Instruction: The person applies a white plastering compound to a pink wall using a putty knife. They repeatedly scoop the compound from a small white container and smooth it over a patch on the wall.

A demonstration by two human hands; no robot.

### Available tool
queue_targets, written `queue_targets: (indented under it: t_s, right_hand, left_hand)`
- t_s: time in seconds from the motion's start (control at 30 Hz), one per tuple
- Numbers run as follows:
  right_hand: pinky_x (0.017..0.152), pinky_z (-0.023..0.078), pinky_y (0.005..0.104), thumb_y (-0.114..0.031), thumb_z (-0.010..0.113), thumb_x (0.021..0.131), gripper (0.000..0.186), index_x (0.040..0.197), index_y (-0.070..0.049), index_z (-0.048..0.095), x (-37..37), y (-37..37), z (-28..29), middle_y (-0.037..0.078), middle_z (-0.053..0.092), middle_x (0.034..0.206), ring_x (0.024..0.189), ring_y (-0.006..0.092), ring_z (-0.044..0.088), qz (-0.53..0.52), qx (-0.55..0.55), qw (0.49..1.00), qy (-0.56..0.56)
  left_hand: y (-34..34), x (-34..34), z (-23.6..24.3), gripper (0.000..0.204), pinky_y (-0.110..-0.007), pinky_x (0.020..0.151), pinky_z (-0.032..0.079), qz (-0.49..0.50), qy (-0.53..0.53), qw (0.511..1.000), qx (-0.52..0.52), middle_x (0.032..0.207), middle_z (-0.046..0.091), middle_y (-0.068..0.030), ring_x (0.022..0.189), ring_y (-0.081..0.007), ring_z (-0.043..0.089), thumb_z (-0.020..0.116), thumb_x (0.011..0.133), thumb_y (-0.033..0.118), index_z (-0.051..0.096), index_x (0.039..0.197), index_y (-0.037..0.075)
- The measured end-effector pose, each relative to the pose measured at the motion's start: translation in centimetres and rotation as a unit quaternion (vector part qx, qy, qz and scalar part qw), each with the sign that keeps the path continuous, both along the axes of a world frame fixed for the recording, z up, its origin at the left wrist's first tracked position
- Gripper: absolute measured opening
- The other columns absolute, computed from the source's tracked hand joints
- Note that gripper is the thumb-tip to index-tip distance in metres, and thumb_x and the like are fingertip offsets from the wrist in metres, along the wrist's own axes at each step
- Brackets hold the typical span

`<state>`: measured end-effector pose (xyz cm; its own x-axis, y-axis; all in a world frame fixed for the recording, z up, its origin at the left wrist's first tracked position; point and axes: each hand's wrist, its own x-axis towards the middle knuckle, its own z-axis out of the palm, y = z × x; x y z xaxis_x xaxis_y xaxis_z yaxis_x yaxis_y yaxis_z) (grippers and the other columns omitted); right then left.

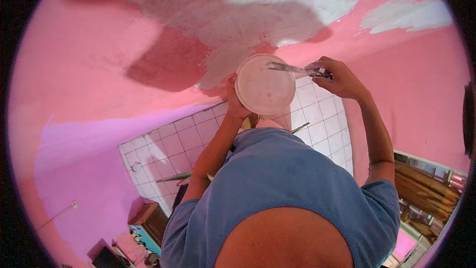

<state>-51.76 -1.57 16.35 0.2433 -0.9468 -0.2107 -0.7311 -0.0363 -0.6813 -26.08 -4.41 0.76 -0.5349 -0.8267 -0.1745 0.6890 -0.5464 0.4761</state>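
Note:
My left hand (pixel 238 103) is wrapped round the left rim of a round whitish plastic lid (pixel 267 92), which could also be a shallow tub. Its face shows a few smears. A putty knife (pixel 292 69), stained white, is gripped by its dark handle in my right hand (pixel 341 80). The blade reaches left over the upper part of the lid; whether it touches cannot be made out. Just beyond both hands, a large patch of greyish-white filler (pixel 173 5) covers part of the pink wall (pixel 119 59).
Another filler patch (pixel 406 15) lies at the far right. White floor tiles (pixel 178 136) spread below, with a long thin stick (pixel 173 176) on them. Furniture (pixel 151 218) stands at the lower left, and a brown curtain-like cloth (pixel 426 188) hangs at the right.

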Motion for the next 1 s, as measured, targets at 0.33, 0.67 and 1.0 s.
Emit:
queue_targets:
  t_s: [0.33, 0.67, 1.0]
  right_hand:
    - [0.061, 0.05, 0.0321, -0.018, 0.061, 0.081, 0.021, 0.092, 0.0, 0.066, 0.2, -7.7, -4.6, 0.013, 0.066, 0.082, 0.071, 0.0192, 0.062, 0.058, -0.007, 0.995, 0.086]
    - [0.047, 0.048, 0.0287, -0.019, 0.066, 0.078, 0.021, 0.085, 0.001, 0.068, -0.9, -12.4, -3.9, 0.01, 0.066, 0.069, 0.047, 0.0129, 0.057, 0.043, 0.036, 0.994, 0.093]
    - [0.047, 0.048, 0.0284, -0.02, 0.066, 0.079, 0.019, 0.081, -0.002, 0.07, 0.7, -10.0, -4.2, 0.01, 0.066, 0.066, 0.046, 0.0136, 0.058, 0.076, 0.014, 0.995, 0.065]
  left_hand:
    - [-1.8, -0.2, -7.4, 0.056, -0.048, 0.092, 0.043, -0.032, 0.143, 0.986, 0.079, 0.125, 0.05, -0.0116, 0.113, -0.0289, 0.05, 0.027, 0.087, 0.045, 0.044, 0.128, 0.01]
    - [-2.0, -0.3, -6.4, 0.058, -0.053, 0.092, 0.041, -0.05, 0.202, 0.971, 0.121, 0.126, 0.049, -0.0116, 0.114, -0.0316, 0.049, 0.033, 0.085, 0.049, 0.043, 0.129, 0.013]
    - [-1.0, 0.3, -7.5, 0.062, -0.053, 0.091, 0.041, -0.057, 0.19, 0.973, 0.115, 0.126, 0.048, -0.0119, 0.114, -0.0327, 0.048, 0.038, 0.083, 0.054, 0.042, 0.129, 0.013]
